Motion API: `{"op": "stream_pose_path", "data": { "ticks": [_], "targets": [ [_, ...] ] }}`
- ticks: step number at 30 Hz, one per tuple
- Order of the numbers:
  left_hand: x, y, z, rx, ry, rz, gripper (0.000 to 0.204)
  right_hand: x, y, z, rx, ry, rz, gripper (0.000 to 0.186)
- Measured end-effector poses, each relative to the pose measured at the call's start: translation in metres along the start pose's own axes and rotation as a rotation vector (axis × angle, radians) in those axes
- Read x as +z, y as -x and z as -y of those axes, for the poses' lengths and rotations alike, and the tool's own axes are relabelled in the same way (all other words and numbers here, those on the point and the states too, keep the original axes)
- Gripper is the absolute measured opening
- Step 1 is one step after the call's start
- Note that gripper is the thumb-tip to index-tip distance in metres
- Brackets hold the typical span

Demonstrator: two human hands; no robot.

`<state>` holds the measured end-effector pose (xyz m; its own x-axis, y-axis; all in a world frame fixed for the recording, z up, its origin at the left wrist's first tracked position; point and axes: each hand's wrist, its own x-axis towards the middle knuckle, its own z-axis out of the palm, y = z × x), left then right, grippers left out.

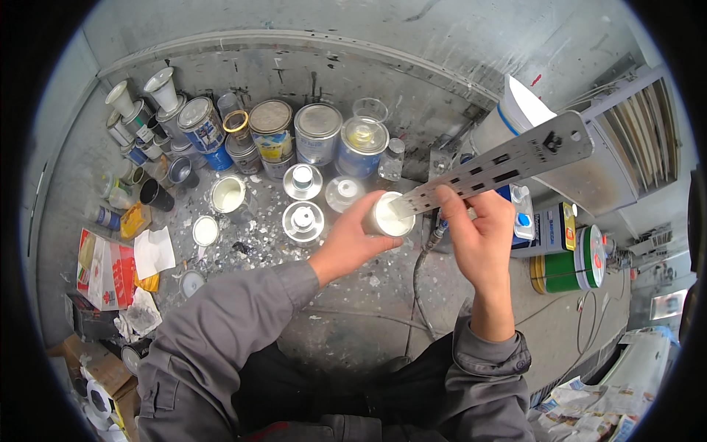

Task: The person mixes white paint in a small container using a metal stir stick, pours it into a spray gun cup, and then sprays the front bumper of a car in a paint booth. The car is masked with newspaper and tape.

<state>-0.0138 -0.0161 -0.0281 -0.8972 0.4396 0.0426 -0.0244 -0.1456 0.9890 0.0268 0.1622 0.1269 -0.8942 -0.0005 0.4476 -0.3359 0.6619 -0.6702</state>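
Observation:
My left hand [351, 241] is wrapped round a small cup [387, 225] of white paint, held up over the bench. In my right hand [479, 232] is a flat metal mixing ruler [508, 158] with dark square marks and a hole at its upper end. The ruler slants down to the left, and its lower end is inside the cup, at the paint. Thumb and fingers of the right hand pinch it near its lower part. Below and left of the cup stand paint-gun cups with white lids [303, 221]. An open can of white paint [230, 195] sits further left.
Paint cans [271, 125] line the back wall. A white lid [205, 230] lies on the paint-spotted worktop. An air hose [420, 287] runs down beside the cup. Solvent cans [549, 228] and a green drum [563, 269] stand at the right. Boxes and paper [154, 253] lie at the left.

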Motion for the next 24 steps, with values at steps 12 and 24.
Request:
{"op": "stream_pose_path", "data": {
  "ticks": [12,24],
  "targets": [
    [-0.004,0.001,-0.011,-0.068,0.032,-0.012,0.082,-0.009,-0.004,-0.004,-0.102,-0.026,0.191,0.012],
    [-0.009,-0.004,-0.006,-0.053,-0.090,-0.094,0.084,-0.001,-0.003,-0.026,-0.001,-0.077,0.029,0.017]
  ]
}}
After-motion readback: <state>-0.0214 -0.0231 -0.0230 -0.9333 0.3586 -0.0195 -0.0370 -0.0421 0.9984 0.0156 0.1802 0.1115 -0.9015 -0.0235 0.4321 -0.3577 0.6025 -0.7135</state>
